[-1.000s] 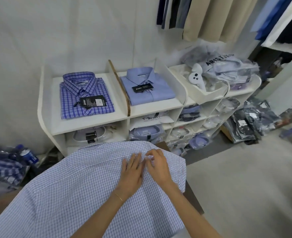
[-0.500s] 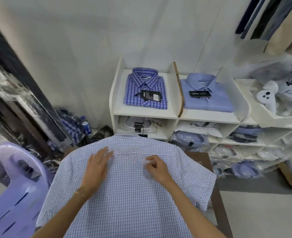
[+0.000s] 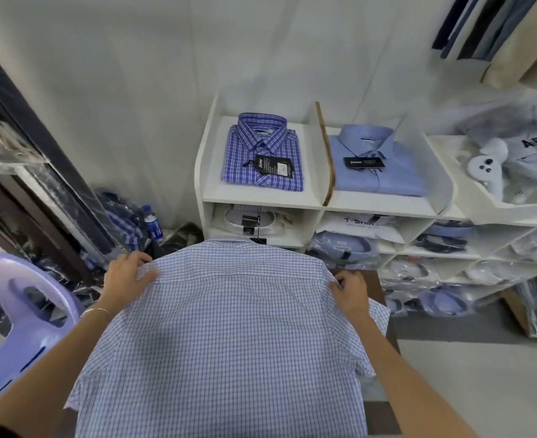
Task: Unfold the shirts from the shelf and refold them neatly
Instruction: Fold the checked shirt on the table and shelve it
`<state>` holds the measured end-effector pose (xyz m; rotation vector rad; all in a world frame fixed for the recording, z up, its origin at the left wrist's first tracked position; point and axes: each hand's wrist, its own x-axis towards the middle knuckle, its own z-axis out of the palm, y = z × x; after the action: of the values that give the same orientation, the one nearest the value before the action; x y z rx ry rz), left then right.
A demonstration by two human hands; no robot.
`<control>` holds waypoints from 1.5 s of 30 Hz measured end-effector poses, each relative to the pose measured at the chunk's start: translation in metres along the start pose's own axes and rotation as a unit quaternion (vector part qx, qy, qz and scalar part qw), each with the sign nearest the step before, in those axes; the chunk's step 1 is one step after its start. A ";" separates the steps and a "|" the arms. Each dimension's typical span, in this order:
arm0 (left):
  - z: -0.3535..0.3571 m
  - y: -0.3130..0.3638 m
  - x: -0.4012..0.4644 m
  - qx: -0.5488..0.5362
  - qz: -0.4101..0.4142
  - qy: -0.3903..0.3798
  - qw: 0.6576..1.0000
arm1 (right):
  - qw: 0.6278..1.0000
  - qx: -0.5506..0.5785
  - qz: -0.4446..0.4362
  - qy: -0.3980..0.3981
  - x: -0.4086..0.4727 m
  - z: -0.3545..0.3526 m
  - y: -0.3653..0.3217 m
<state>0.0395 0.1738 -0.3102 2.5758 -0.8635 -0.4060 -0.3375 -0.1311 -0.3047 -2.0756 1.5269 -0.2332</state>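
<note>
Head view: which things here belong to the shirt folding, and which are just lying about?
Job:
light checked cotton shirt
left hand
right hand
folded blue plaid shirt
folded plain light-blue shirt

Lying about:
lilac plastic chair
blue-labelled plastic bottle
white game controller

My checked shirt (image 3: 229, 327) lies spread back-up over the brown table (image 3: 384, 409), its collar end toward the white shelf (image 3: 204, 172). My left hand (image 3: 124, 276) grips the left shoulder of the shirt, thumb on top of the cloth; my right hand (image 3: 352, 289) pinches the right shoulder near the table's far right corner. On the shelf's top tier a folded blue plaid shirt (image 3: 262, 153) sits left of a plain blue shirt (image 3: 377, 165). A lilac plastic chair (image 3: 17, 311) stands at my left.
</note>
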 end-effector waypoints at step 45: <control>-0.032 0.035 -0.085 -0.094 -0.002 -0.083 0.992 | 0.876 0.286 0.006 -0.388 -0.130 0.065 -0.151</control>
<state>-0.0312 0.2102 -0.2542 2.3961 -0.8322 -0.6781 -0.2276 0.0412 -0.2573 -1.4095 0.8321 0.1414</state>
